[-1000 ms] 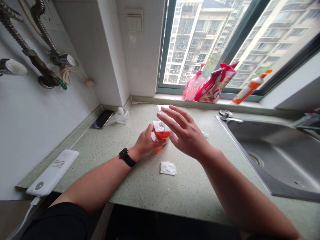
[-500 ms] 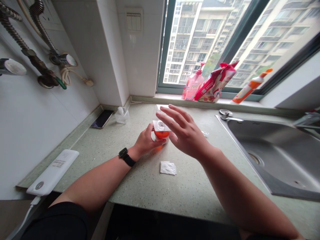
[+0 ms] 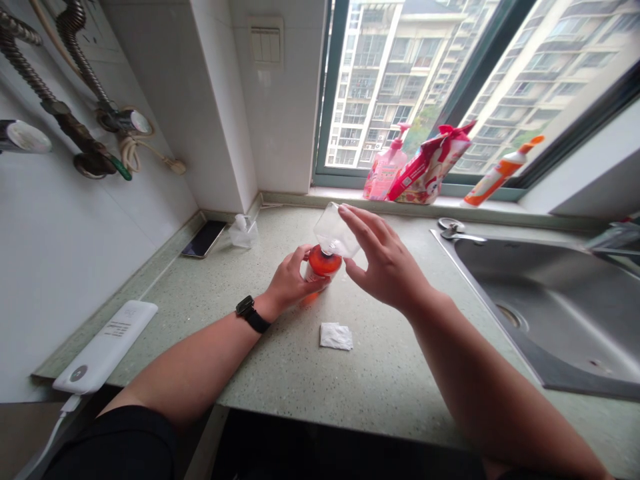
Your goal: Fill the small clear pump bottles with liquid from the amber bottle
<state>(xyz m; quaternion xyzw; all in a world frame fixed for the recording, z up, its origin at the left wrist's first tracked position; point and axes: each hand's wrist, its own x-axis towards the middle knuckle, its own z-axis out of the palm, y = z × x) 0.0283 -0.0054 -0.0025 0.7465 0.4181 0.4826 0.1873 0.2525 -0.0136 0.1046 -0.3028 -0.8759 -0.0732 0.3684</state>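
My left hand (image 3: 290,281) is wrapped round an orange-red bottle (image 3: 324,264) with a pale label, standing on the countertop (image 3: 280,373). Over the bottle's neck sits a clear plastic container (image 3: 334,227), tilted, with its narrow end down at the dark mouth of the bottle. The fingertips and thumb of my right hand (image 3: 393,263) grip the container's right side. What the container holds, if anything, I cannot make out. A folded white tissue (image 3: 337,336) lies on the counter in front of the bottle.
A phone (image 3: 204,238) and a small translucent container with a white top (image 3: 244,231) are at the back left. A white power bank (image 3: 106,345) lies at the left edge. The sink (image 3: 555,300) is on the right. A pink pump bottle (image 3: 385,172) stands on the windowsill.
The clear container has tipped from facing me to leaning up and right, and more of the orange-red bottle shows. My right hand has shifted slightly right and its fingers have closed on the container.
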